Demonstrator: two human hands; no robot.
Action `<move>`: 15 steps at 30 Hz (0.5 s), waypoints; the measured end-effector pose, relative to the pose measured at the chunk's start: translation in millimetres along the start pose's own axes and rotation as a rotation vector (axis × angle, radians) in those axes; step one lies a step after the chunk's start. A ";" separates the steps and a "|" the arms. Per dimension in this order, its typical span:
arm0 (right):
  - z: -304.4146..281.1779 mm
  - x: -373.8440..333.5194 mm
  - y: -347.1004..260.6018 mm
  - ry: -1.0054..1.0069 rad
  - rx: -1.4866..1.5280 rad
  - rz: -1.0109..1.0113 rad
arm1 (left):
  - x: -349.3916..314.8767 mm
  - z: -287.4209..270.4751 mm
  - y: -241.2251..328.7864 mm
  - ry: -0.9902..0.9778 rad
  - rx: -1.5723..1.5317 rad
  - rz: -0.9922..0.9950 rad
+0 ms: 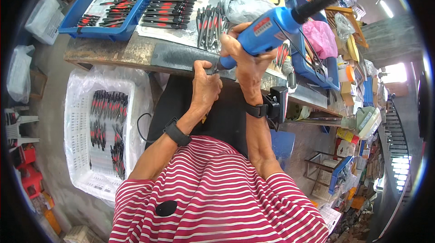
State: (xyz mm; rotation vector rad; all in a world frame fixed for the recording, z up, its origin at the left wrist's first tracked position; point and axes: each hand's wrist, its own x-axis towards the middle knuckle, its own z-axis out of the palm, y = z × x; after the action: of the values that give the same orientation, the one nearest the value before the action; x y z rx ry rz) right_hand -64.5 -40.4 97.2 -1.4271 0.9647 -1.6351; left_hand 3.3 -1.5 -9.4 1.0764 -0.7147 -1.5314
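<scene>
My right hand is wrapped round a blue electric screwdriver, with its black spring-like cord end pointing up and to the right. The driver's lower tip points left, down at my left hand, which is closed at the bench edge. Between its thumb and fingers is a small dark piece, mostly hidden, so I cannot make out its kind. Several slim black-and-red hand tools lie in a row on the bench, and another bunch lies just beyond my left hand.
A blue tray with more black-and-red tools stands at the far left of the bench. Below it, a white plastic-lined basket holds rows of them. A clear plastic bag and a blue bin sit at the right.
</scene>
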 end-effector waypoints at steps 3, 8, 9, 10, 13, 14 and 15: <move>-8.3 -2.1 -6.2 0.076 0.043 0.042 | -0.7 -2.0 3.3 -0.037 0.011 -0.036; -18.6 -4.3 -2.7 0.144 0.020 0.029 | -1.9 -9.7 20.5 -0.146 -0.022 -0.131; -21.0 -5.0 -0.9 0.131 0.019 -0.005 | -3.1 -10.8 25.0 -0.154 -0.020 -0.133; -23.0 -5.3 1.3 0.126 0.012 -0.018 | -2.8 -11.0 30.2 -0.150 -0.010 -0.163; -28.4 -5.4 6.8 0.129 -0.010 0.000 | 1.6 -11.0 47.4 -0.148 0.063 -0.034; -29.7 -5.4 8.3 0.126 -0.013 0.004 | 5.5 -11.7 53.7 -0.149 0.091 0.001; -30.3 -5.3 9.8 0.125 -0.028 -0.005 | 11.7 -13.1 60.1 -0.152 0.183 0.068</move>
State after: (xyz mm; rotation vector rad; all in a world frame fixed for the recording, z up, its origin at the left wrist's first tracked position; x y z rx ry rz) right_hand -93.5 -37.9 83.2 -1.3596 1.0587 -1.7383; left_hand 40.4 -25.8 34.8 1.0655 -1.0023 -1.5225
